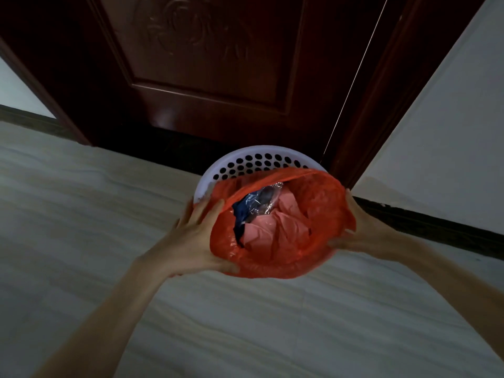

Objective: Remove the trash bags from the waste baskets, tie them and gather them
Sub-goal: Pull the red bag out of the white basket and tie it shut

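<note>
Early days: both hands, left hand (195, 236) and right hand (360, 227), gripping the red trash bag (313, 203) rim, seemingly half-peeled off the white waste basket (245, 162); tying's left.

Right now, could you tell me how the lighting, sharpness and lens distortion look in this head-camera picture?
Head view: dim, with the dark wooden door nearly black and a faint sheen low on its panel; wide-angle bending splays the door frame and walls; slight motion softness on the left hand and right hand, both at the orange-red trash bag in the white perforated waste basket, which stays readable.
</note>
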### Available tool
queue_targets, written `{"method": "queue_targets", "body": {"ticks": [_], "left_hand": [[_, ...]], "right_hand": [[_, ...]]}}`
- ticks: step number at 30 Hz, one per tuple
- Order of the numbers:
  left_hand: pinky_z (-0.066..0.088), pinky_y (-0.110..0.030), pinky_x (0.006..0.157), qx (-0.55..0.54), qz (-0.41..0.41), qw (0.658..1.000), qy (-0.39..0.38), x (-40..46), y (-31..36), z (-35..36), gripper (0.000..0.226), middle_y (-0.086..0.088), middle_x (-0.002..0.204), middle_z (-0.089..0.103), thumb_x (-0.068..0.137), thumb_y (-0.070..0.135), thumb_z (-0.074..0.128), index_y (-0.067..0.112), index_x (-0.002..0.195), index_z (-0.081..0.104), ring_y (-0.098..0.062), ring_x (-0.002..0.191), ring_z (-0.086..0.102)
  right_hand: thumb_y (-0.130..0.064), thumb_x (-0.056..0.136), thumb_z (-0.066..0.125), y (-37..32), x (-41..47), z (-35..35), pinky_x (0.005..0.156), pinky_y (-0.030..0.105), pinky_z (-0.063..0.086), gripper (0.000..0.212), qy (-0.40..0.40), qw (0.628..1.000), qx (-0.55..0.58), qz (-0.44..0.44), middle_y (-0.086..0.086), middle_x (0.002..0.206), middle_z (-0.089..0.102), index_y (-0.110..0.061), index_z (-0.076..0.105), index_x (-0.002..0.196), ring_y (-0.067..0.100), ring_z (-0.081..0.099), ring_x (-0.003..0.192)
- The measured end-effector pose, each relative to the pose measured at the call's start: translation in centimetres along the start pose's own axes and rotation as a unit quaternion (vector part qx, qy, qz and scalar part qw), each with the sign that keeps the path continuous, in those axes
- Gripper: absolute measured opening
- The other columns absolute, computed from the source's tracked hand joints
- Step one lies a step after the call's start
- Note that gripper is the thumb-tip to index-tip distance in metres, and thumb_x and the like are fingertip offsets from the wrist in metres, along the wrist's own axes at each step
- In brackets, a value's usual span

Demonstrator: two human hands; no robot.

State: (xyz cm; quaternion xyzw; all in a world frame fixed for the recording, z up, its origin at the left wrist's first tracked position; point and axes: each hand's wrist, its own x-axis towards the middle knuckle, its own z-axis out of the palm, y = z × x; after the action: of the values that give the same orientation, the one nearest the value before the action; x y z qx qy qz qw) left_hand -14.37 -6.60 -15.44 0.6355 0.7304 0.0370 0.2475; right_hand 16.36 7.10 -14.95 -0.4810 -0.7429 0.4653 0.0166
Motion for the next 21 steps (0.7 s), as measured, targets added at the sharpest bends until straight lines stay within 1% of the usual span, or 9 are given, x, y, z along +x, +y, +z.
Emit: {"method": "queue_targets", "body": {"ticks": [2,4,7,11,12,14,16,18,21], "left_hand": [[0.010,-0.048,0.116,0.000,0.010,1.000,0.020,0.1,-0.1,-0.3,0.136,0.012,0.155,-0.009,0.032,0.082,0.064,0.042,0.141,-0.007,-0.018,0.142,-0.017],[0.009,-0.041,0.115,0.020,0.033,0.997,0.069,0.2,-0.1,-0.5,0.125,0.004,0.154,0.015,0.039,0.075,0.068,0.037,0.144,0.012,-0.016,0.142,-0.004],[0.018,-0.031,0.109,0.072,0.069,0.988,0.121,0.1,-0.1,-0.6,0.101,0.001,0.131,0.048,0.048,0.073,0.066,0.024,0.134,0.044,-0.014,0.130,0.021],[0.026,-0.023,0.096,0.044,0.139,0.978,0.152,0.0,0.3,-0.5,0.058,0.009,0.098,0.055,0.059,0.055,0.073,0.021,0.106,0.066,-0.011,0.106,0.038],[0.032,-0.025,0.093,0.033,0.156,0.974,0.159,-0.1,0.4,-0.5,0.045,0.011,0.090,0.055,0.062,0.049,0.074,0.021,0.096,0.069,-0.008,0.099,0.040],[0.045,-0.035,0.082,0.023,0.178,0.967,0.179,-0.3,0.5,-0.5,0.026,0.010,0.082,0.056,0.066,0.038,0.076,0.019,0.083,0.070,-0.004,0.088,0.039],[0.050,-0.038,0.072,-0.001,0.173,0.963,0.204,-0.7,0.5,-0.4,0.016,0.006,0.083,0.057,0.069,0.031,0.075,0.017,0.077,0.071,-0.003,0.087,0.040],[0.053,-0.038,0.069,-0.016,0.148,0.960,0.238,-0.9,0.6,-0.1,0.010,-0.002,0.095,0.060,0.073,0.023,0.073,0.014,0.076,0.071,-0.008,0.096,0.045],[0.055,-0.045,0.073,-0.005,0.058,0.960,0.275,-1.1,1.0,0.5,0.010,-0.017,0.124,0.053,0.080,0.014,0.067,0.004,0.082,0.067,-0.034,0.108,0.054]], "right_hand": [[-0.030,0.069,0.078,-0.8,0.1,0.0,0.110,0.030,0.031,0.116,0.037,0.999,-0.003,0.008,0.000,0.153,0.024,-0.028,-0.008,0.147,0.016,0.033,0.135],[-0.030,0.073,0.074,-1.4,0.3,0.2,0.100,0.028,0.038,0.101,0.075,0.997,-0.026,0.017,0.005,0.145,0.040,-0.025,0.006,0.147,0.023,0.045,0.126],[-0.030,0.080,0.067,-1.9,0.3,0.4,0.088,0.028,0.041,0.070,0.151,0.985,-0.067,0.043,0.012,0.129,0.056,-0.014,0.034,0.140,0.029,0.055,0.114],[-0.011,0.088,0.055,-2.9,-0.1,1.0,0.083,0.030,0.042,0.027,0.224,0.952,-0.202,-0.045,0.018,0.113,0.062,-0.001,0.060,0.112,0.032,0.059,0.102],[-0.006,0.088,0.051,-3.2,-0.2,1.3,0.082,0.032,0.044,0.024,0.217,0.941,-0.252,-0.069,0.017,0.113,0.060,0.000,0.061,0.109,0.031,0.059,0.097],[0.000,0.088,0.047,-3.5,-0.4,1.7,0.069,0.036,0.049,0.023,0.205,0.916,-0.331,-0.100,0.015,0.114,0.052,-0.001,0.060,0.107,0.030,0.059,0.078],[0.004,0.086,0.047,-3.6,-0.3,1.9,0.055,0.036,0.046,0.023,0.209,0.904,-0.357,-0.110,0.015,0.118,0.045,0.000,0.057,0.107,0.029,0.052,0.061],[0.007,0.084,0.050,-3.9,-0.3,2.0,0.049,0.034,0.045,0.027,0.221,0.895,-0.369,-0.120,0.018,0.116,0.051,0.002,0.057,0.109,0.033,0.056,0.056],[0.018,0.067,0.063,-4.3,-0.7,2.7,0.033,0.035,0.046,0.034,0.251,0.874,-0.367,-0.195,0.022,0.082,0.066,0.007,0.062,0.100,0.034,0.054,0.038]]}}
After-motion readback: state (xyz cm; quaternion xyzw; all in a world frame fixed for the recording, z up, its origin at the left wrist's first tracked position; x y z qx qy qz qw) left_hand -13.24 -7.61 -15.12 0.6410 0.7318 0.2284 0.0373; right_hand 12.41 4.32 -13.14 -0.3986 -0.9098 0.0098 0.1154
